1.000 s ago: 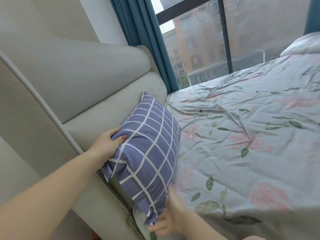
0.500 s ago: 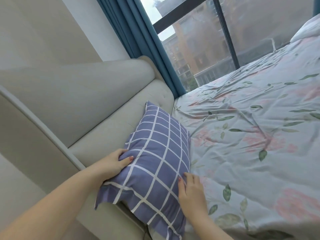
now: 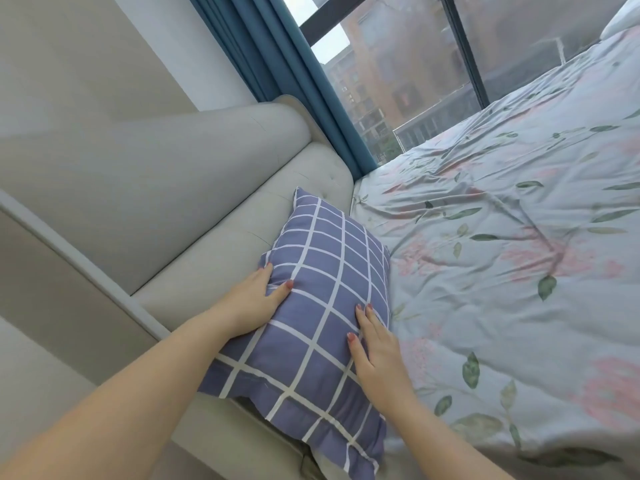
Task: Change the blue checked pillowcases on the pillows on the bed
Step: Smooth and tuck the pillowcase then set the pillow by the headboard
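A pillow in a blue checked pillowcase (image 3: pixel 322 271) leans against the padded grey headboard (image 3: pixel 207 244) at the head of the bed. My left hand (image 3: pixel 252 303) holds the pillow's left edge, thumb on the front and fingers behind it. My right hand (image 3: pixel 377 348) lies flat on the pillow's right side with its fingers straight. The floral duvet (image 3: pixel 502 265) covers the bed to the right of the pillow.
A white pillow (image 3: pixel 623 15) shows at the far top right corner of the bed. Blue curtains (image 3: pixel 294 81) hang beside a large window (image 3: pixel 450 64) behind the headboard. A beige wall panel (image 3: pixel 52 289) runs along the left.
My right hand has risen from under the pillow's lower corner onto its right side. The pillow now stands more upright against the headboard. My view has moved closer.
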{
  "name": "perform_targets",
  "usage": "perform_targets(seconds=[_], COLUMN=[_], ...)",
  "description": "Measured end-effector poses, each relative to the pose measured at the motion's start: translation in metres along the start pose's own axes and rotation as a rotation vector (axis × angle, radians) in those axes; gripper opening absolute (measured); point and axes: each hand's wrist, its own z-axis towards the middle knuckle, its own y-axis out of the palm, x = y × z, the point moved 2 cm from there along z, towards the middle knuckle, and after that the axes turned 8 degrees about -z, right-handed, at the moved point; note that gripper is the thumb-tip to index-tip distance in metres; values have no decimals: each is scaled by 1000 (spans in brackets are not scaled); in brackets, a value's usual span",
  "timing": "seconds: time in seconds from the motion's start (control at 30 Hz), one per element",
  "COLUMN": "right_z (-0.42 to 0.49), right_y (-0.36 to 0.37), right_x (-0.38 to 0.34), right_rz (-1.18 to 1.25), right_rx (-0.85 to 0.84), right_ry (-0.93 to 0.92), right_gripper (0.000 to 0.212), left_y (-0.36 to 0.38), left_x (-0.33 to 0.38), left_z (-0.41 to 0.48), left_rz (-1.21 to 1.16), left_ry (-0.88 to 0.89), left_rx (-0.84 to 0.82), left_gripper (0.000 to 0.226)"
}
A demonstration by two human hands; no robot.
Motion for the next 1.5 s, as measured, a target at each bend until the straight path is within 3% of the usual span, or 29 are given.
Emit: perform_targets(seconds=[0.17, 0.33, 0.4, 0.5, 0.57, 0.63, 0.7, 0.9, 1.1, 1.23, 1.27, 1.4, 1.5], right_z=[21, 41, 42, 42, 43, 46, 49, 54, 60, 75, 79, 100, 120], right_y=[-4, -9, -8, -3, 0, 2, 3, 3, 6, 13, 14, 18, 19], right_x=[6, 14, 15, 15, 15, 17, 19, 22, 20, 26, 29, 35, 43], right_rz=[59, 86, 59, 39, 34, 35, 48, 84, 100, 114, 119, 144, 193], right_rx=[32, 17, -2, -18, -19, -14, -13, -15, -7, 19, 22, 50, 60], right_ry=[41, 55, 35, 26, 26, 23, 27, 49, 70, 78, 91, 119, 139], right_gripper=[54, 57, 55, 52, 52, 52, 52, 52, 51, 52, 53, 61, 65], left_y=[-12, -33, -44, -52, -46, -34, -20, 20, 16, -5, -5, 1, 6], left_x=[9, 5, 7, 17, 23, 29, 30, 13, 11, 13, 17, 36, 38], left_z=[-3, -15, -13, 7, 25, 43, 60, 79, 96, 114, 120, 145, 169], left_rz=[-42, 86, 211, 456, 307, 161, 84, -270, -380, -431, -389, -266, -246], left_ry=[-85, -351, -342, -129, 54, 180, 181, 105, 35, -65, -57, 46, 86], left_rx=[-122, -243, -134, 244, 326, 190, 108, 97, 42, -84, -87, 19, 88], left_gripper=[65, 71, 78, 69, 54, 56, 61, 59, 61, 94, 92, 45, 50])
